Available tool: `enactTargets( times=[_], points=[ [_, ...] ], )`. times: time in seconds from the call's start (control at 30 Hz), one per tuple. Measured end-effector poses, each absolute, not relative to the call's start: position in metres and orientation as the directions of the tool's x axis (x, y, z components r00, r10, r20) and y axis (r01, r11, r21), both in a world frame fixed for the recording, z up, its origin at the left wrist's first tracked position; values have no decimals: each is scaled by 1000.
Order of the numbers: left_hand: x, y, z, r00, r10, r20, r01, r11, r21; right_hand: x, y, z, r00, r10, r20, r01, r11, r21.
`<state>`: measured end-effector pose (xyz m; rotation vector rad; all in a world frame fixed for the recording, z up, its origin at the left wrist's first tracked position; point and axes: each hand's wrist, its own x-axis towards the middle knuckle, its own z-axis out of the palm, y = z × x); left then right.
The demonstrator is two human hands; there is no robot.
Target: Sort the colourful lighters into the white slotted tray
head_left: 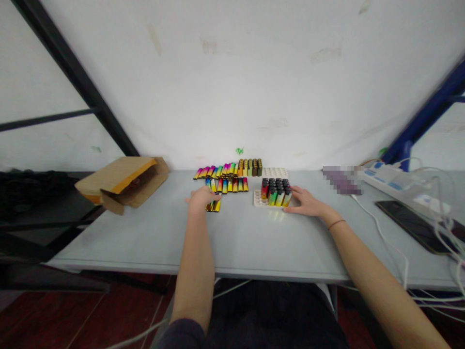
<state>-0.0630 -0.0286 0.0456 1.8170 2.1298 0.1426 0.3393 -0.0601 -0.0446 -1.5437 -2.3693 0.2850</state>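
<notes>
1. Grey table point(240, 242) across the view; open cardboard box point(123, 182) at 10 o'clock, power strip point(394, 179) at 2 o'clock.
2. White tray point(258, 199) at 1 o'clock, packed with upright lighters point(275, 192), long axes vertical.
3. Loose lighters point(225, 184) flat in rows at 12 o'clock, long axes toward the wall.
4. Left hand point(201, 199) half-curled over the nearest lighters point(214, 206); grip hard to tell.
5. Right hand point(307, 202) open and flat, fingertips point(293, 190) against the tray's right side, holding nothing.

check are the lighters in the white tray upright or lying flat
Upright: the lighters stand on end in the white tray, black tops up.
</notes>
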Motion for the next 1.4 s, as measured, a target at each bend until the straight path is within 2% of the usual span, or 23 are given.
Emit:
enactTargets(
  times=[0.1,0.3,0.43,0.5,0.6,0.7,0.77,0.83,0.93,1.17,1.4],
  points=[
    [-46,-35,57,-199,947,-252,942,256,218,339,-60,-45,-367,919,144,855,395,-338],
    [-26,-38,56,-77,975,-207,976,116,182,338,-60,-46,-369,917,153,850,399,-343],
    [-20,-37,46,35,974,-223,974,17,224,338,-61,-46,-365,919,150,856,395,-335],
    [-18,-33,41,112,972,-207,948,-42,317,338,-61,-46,-367,918,147,857,396,-331],
    [-10,-27,35,171,981,-93,799,-83,596,338,-60,-46,-377,914,149,855,406,-324],
    [2,-24,33,150,984,-93,416,22,909,339,-59,-46,-399,902,162,845,431,-317],
    [11,-26,34,169,977,-128,104,112,988,340,-59,-47,-405,898,171,841,439,-315],
    [18,-30,36,207,971,-117,-117,144,983,341,-58,-48,-399,901,170,846,433,-312],
    [25,-33,38,250,962,-109,-257,175,950,341,-57,-49,-391,907,158,854,422,-304],
    [37,-30,32,168,967,-194,-332,241,912,340,-59,-48,-382,909,164,853,416,-316],
    [43,-33,31,57,979,-198,-385,205,900,339,-59,-47,-381,910,161,858,413,-306]
  ],
)
